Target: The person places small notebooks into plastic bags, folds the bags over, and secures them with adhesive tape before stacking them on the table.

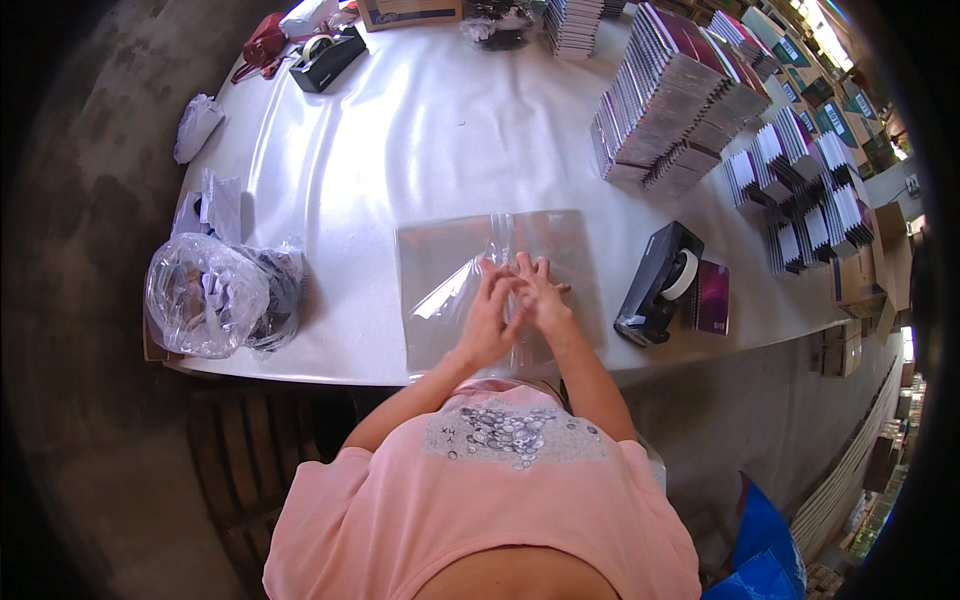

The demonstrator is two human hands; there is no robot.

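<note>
A flat stack of clear plastic sleeves (pixel 437 262) lies at the table's near edge, in front of my body. Both my hands rest over its middle, close together with their fingers partly overlapping. My left hand (pixel 490 318) has its fingers stretched forward on the plastic. Beside it, my right hand (pixel 542 298) lies with fingers spread, touching the sleeves near their centre seam. I see nothing held in either hand, though the spot where the fingers cross is partly hidden. Right of the sleeves stands a black tape dispenser (pixel 655 270), with a small purple notebook (pixel 711 298) next to it.
Tall stacks of spiral notebooks (pixel 650 105) fill the table's right side, with more piles (pixel 800 195) beyond. A plastic-wrapped bundle (pixel 215 295) sits at the left edge. Another tape dispenser (pixel 328 60) and a cardboard box (pixel 410 12) stand at the far side.
</note>
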